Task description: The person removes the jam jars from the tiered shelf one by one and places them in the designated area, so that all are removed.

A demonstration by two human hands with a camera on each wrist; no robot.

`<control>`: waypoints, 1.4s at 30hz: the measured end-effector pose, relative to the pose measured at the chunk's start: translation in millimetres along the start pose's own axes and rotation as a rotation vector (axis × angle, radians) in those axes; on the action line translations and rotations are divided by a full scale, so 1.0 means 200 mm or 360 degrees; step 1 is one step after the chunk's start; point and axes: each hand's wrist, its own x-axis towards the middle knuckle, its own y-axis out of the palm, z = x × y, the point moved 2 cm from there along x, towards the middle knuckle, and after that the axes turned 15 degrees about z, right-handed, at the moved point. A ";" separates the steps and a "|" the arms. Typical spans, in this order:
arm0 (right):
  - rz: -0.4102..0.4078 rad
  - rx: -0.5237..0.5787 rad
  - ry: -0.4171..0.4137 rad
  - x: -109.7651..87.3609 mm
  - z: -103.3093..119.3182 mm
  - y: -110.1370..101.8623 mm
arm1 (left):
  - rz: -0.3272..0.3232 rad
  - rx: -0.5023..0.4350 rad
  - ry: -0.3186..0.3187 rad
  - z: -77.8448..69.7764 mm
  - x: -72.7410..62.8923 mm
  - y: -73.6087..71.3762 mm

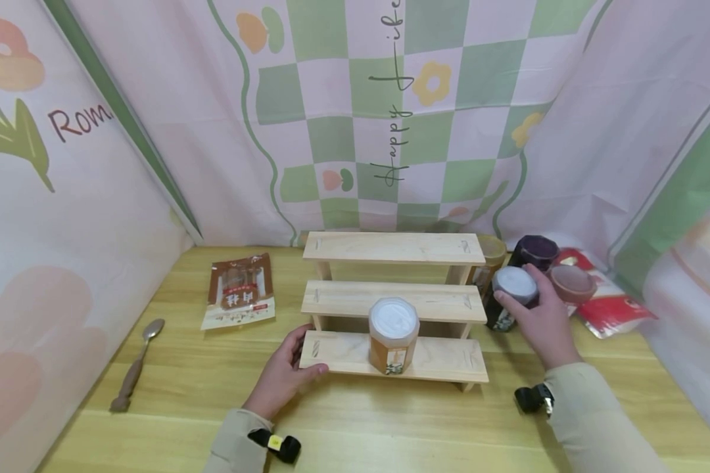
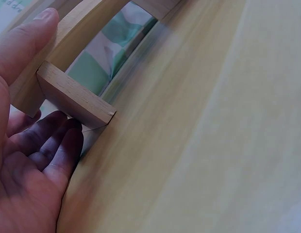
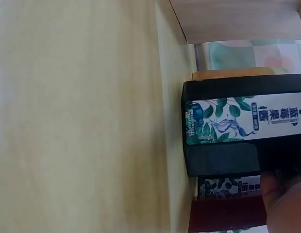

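Note:
A three-step wooden display rack (image 1: pixel 390 248) stands on the table. My left hand (image 1: pixel 283 376) grips the left end of its lowest step, thumb above the board and fingers curled beside the leg (image 2: pixel 75 97). An amber jar (image 1: pixel 384 351) with a white lid sits on that lowest step. To the right of the rack, my right hand (image 1: pixel 544 322) holds a dark jar (image 1: pixel 503 312) with a white lid, thumb and fingers around its upper part. Its label (image 3: pixel 238 119) shows leaves and a bird. Whether its base touches the table I cannot tell.
Behind the dark jar stand an amber jar (image 1: pixel 492 249), a very dark jar (image 1: pixel 532 249) and a reddish jar (image 1: pixel 572 284). A red-and-white packet (image 1: pixel 612 309) lies beside them. At left lie a brown packet (image 1: pixel 239 292) and a spoon (image 1: pixel 136 368). Patterned cloth (image 1: pixel 378 131) hangs behind.

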 end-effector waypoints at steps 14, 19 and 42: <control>0.0003 0.0026 0.0067 0.01 0.03 0.00 | 0.0021 0.0043 0.0013 0.01 0.00 -0.01; -0.0023 0.0086 0.0051 -0.02 0.05 -0.01 | 0.0026 0.0045 0.0021 0.01 0.00 0.00; -0.0150 0.0361 0.0092 -0.26 0.34 -0.03 | 0.0012 0.0036 0.0018 0.00 0.00 -0.01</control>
